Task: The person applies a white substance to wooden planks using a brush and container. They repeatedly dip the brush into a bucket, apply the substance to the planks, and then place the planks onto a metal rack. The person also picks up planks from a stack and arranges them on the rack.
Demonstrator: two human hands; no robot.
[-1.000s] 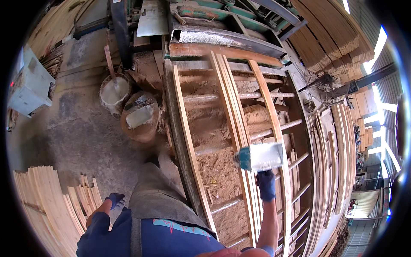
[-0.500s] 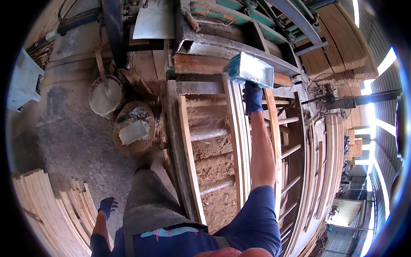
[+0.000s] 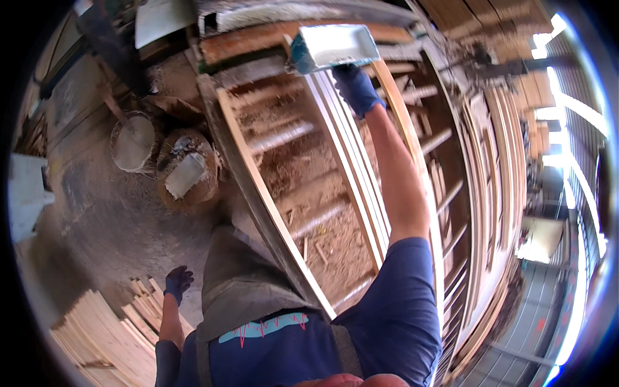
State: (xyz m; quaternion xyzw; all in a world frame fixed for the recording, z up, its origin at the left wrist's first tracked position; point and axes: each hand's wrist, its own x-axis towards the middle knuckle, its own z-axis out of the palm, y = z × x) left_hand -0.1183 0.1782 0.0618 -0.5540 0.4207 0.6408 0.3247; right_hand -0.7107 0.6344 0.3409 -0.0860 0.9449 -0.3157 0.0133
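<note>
A: Where is the box [image 3: 338,48]?
B: At the far end of the strips [image 3: 348,148], overlapping the beam [image 3: 251,42] in view; one second earlier it is over their middle. Whether it touches them cannot be told.
A: And the right hand [image 3: 358,90]?
B: Gloved, clamped on the box's near side — the arm now reaches farther forward.
A: The left hand [image 3: 178,282]?
B: Gloved, fingers a little apart, nothing held; it hangs near the boards [image 3: 103,322].
A: What is unchanged?
B: The bucket [image 3: 134,143] — upright on the floor [image 3: 97,213], stick [image 3: 115,106] inside.
</note>
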